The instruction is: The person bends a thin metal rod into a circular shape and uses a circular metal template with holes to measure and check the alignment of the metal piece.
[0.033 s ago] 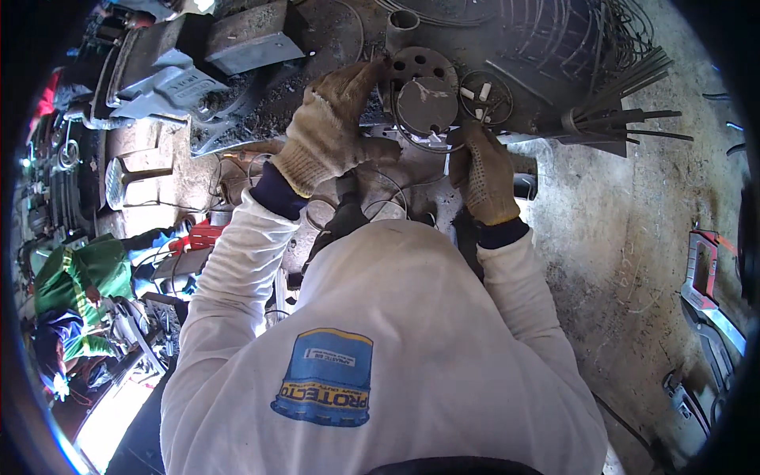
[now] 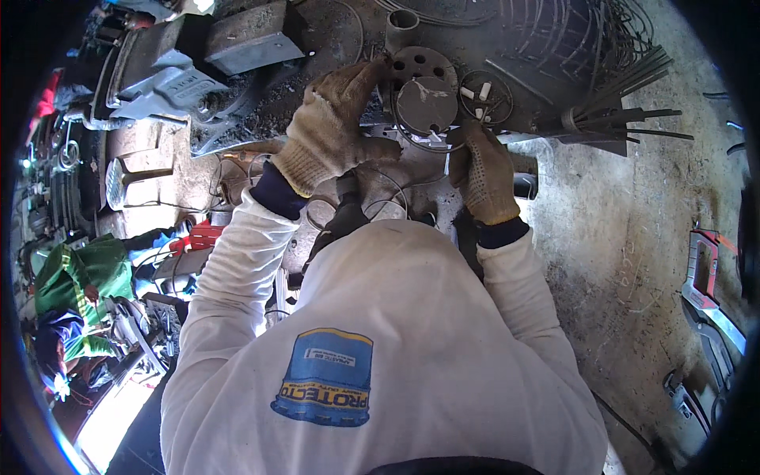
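Note:
At the bench's near edge stands a round metal bending jig: a dark disc [image 2: 427,105] in front of a plate with several holes [image 2: 422,62]. A thin metal rod [image 2: 418,142] curves around the disc's left and near side. My right hand [image 2: 486,172], in a tan dotted work glove, is closed on the rod's end at the disc's near right. My left hand [image 2: 336,119], gloved too, has its fingertips at the left side of the holed plate. Its thumb stretches apart, below the disc; whether those fingertips press on the rod is hidden.
Right of the disc, a metal ring [image 2: 486,96] lies around several white chalk-like pieces. Behind stands a short pipe [image 2: 402,30]. A bundle of rods [image 2: 625,111] juts over the bench's right edge. A vise [image 2: 170,83] sits left; a red-grey handled tool [image 2: 701,269] lies right.

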Tool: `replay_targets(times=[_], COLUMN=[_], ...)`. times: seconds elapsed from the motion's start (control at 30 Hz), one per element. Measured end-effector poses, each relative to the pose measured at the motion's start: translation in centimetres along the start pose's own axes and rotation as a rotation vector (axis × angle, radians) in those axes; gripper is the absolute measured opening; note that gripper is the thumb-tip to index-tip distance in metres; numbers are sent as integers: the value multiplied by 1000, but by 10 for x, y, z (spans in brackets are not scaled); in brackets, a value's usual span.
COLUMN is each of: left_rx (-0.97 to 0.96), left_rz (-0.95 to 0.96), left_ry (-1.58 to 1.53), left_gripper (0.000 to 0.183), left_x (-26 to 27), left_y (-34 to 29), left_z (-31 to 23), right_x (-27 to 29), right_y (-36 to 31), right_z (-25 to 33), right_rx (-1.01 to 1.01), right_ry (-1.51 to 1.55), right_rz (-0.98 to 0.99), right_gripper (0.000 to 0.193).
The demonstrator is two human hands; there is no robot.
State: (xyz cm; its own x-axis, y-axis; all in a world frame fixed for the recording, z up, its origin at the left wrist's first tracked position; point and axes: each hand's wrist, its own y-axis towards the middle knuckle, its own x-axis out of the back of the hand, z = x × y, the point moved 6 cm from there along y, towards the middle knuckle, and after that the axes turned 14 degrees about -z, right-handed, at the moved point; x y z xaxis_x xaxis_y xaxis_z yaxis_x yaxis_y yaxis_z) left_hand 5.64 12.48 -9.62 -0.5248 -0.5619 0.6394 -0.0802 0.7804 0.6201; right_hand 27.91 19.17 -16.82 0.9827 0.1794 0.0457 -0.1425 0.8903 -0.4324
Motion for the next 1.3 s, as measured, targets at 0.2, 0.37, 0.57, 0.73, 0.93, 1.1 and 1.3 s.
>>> replay_targets(times=[0.2, 0.37, 0.57, 0.73, 0.93, 1.1, 1.3], left_rx=[50, 97, -16, -100, -223, -314, -423], left_rz=[65, 128, 82, 72, 132, 234, 362], left_ry=[-53, -138, -95, -92, 64, 61, 65], left_gripper=[103, 105, 105, 113, 107, 93, 92], left_x=[-2, -5, -8, -12, -25, -41, -51], left_y=[7, 10, 8, 14, 27, 36, 47], left_z=[-4, -5, -11, -15, -42, -41, -35], right_x=[-2, 1, 3, 1, 2, -4, -1], right_y=[3, -1, 4, 1, 0, -6, 0], right_z=[-1, 1, -8, 5, 5, 10, 3], right_rx=[40, -21, -18, 98, 20, -86, -115], right_ry=[115, 15, 29, -48, 18, 183, 218], right_rz=[-34, -14, -25, 17, 22, -8, 35], right_gripper=[29, 42, 42, 41, 37, 31, 29])
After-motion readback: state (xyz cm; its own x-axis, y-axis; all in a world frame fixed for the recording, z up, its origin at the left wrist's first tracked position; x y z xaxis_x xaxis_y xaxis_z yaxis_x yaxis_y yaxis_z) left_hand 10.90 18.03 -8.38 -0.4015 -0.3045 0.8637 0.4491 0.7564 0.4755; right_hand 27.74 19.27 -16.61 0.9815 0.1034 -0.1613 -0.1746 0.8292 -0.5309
